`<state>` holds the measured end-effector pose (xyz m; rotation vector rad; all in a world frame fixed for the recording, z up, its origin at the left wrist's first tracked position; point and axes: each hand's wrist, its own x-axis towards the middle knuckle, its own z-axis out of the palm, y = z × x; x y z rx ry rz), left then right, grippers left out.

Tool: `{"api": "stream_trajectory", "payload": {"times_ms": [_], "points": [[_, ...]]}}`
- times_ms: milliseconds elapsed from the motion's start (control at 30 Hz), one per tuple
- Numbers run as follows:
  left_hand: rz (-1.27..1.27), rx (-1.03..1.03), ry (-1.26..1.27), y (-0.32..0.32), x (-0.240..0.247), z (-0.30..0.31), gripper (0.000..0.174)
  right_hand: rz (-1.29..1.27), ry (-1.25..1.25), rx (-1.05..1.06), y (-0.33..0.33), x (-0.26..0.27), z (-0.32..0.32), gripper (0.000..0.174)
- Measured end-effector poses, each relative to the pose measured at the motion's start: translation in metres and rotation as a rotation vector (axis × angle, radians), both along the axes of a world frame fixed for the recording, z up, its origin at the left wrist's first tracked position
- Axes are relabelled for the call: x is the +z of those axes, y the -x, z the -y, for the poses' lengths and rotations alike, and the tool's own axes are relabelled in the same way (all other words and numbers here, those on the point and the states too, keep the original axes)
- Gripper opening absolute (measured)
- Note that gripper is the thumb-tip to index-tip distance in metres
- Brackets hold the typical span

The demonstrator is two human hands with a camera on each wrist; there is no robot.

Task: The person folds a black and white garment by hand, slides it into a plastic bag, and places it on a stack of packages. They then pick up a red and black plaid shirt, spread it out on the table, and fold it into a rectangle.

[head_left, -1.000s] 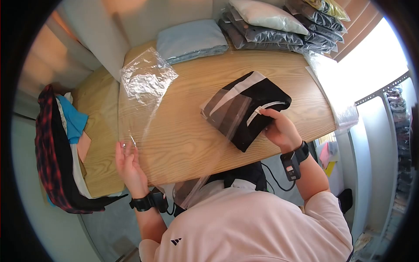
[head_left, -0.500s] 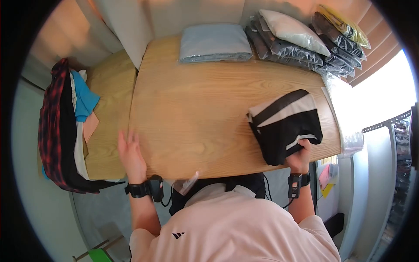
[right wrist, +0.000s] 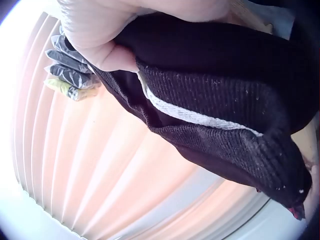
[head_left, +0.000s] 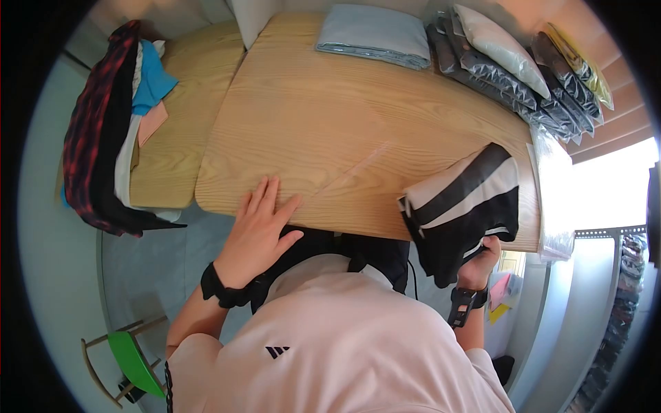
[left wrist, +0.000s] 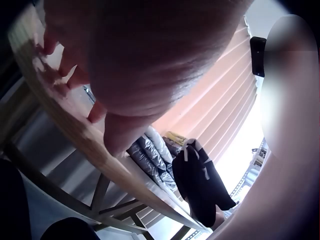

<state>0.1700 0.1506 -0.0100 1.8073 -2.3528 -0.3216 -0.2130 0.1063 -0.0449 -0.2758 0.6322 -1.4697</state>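
In the head view my right hand (head_left: 480,265) holds a folded black garment (head_left: 468,213) with white panels, raised at the table's right front. The right wrist view shows the thumb pressed on its ribbed band (right wrist: 210,95), beside a white tape inside the opening. My left hand (head_left: 258,230) lies palm down with straight, slightly spread fingers on the front edge of the wooden table (head_left: 296,117). A thin, see-through plastic bag lies flat ahead of it, showing mostly as a faint pale strip (head_left: 354,167).
A light blue-grey folded bundle (head_left: 375,34) lies at the back. Bagged garments (head_left: 496,72) are stacked at the back right, with clear plastic sheets (head_left: 553,199) along the right edge. A red-and-black plaid garment (head_left: 96,131) hangs over the left side table. A green chair (head_left: 134,361) stands behind left.
My left hand has moved right onto the table edge, no longer lifting the crinkled clear bag, which now lies flat. The right hand has carried the garment right and toward the front edge.
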Motion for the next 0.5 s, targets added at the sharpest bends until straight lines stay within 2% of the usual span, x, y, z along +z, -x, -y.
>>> {"api": "stream_trajectory", "payload": {"times_ms": [200, 333, 500], "points": [[-0.022, 0.042, 0.073, 0.004, -0.007, -0.002, 0.056, 0.138, -0.056, 0.203, -0.035, -0.004, 0.002, 0.048], [0.024, 0.014, 0.072, 0.006, -0.007, -0.004, 0.058, 0.208, -0.076, 0.302, -0.050, 0.003, 0.001, 0.046], [-0.047, 0.060, 0.137, 0.000, -0.019, 0.001, 0.056, 0.207, -0.091, 0.339, -0.059, 0.002, 0.004, 0.049]]}}
